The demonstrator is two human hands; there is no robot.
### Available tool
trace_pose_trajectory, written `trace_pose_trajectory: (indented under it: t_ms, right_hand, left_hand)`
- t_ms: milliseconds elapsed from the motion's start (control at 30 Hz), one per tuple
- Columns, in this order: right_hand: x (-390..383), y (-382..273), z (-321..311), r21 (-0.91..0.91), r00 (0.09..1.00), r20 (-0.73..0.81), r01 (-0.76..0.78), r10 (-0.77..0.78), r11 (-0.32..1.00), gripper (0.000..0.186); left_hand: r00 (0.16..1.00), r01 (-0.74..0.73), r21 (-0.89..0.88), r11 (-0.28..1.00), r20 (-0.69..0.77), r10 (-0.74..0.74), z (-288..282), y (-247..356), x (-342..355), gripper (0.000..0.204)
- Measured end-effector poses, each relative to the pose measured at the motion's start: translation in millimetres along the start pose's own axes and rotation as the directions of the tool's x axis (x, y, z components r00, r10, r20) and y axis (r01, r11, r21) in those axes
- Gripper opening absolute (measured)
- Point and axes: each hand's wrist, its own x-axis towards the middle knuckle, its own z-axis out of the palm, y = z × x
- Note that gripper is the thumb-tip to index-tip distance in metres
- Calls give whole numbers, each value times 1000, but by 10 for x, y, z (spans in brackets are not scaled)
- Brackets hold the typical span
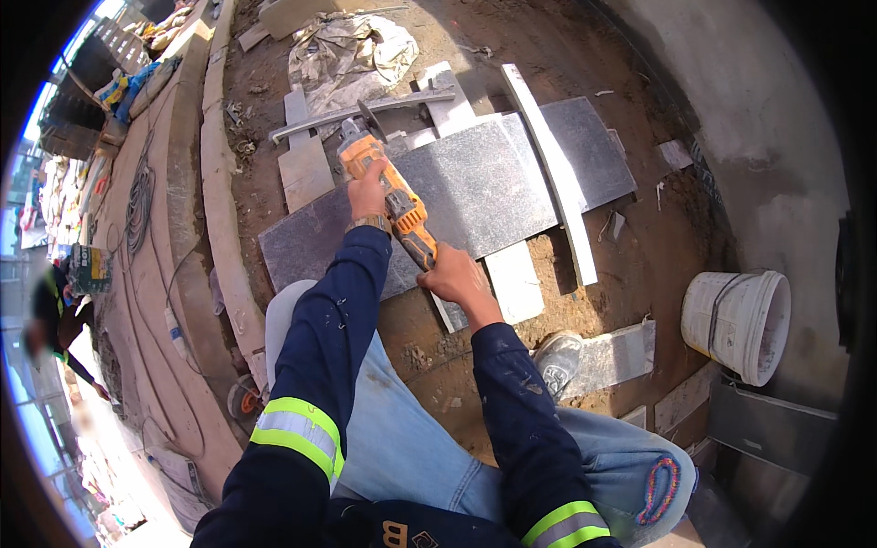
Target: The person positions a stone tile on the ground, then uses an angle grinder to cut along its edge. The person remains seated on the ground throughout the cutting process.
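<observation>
I hold an orange angle grinder [408, 213] with both hands, my left hand [368, 194] wrapped round its front body and my right hand [457, 279] round the rear end. Its disc [371, 121] points away from me, near a pale narrow strip [311, 126] at the far side. Beneath the grinder lies a speckled dark grey slab [475, 192], resting on white and grey stone pieces [514, 283]. A long white bar [555, 169] lies across the slab's right part.
A white bucket [731, 324] stands beside the wall [767, 137] at the right. A crumpled sheet [352, 55] lies beyond the slab. A concrete ledge [178, 219] with cables runs along the left. A person [59, 315] in dark clothing with reflective bands is at the far left.
</observation>
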Motion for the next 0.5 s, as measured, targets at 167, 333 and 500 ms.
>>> trace_pose_trajectory:
  t_ms: [167,333,500]
  right_hand:
    - [-104,70,359,-49,977,-208,-64,53,997,39]
    - [-82,307,529,-24,964,-252,-91,82,996,32]
    - [-25,289,621,24,948,-294,-117,119,993,28]
  left_hand:
    - [922,316,-237,919,302,-240,-91,-306,184,73]
    - [913,335,-184,924,308,-269,42,-546,75,79]
    - [911,342,-125,931,287,-296,55,-574,103,65]
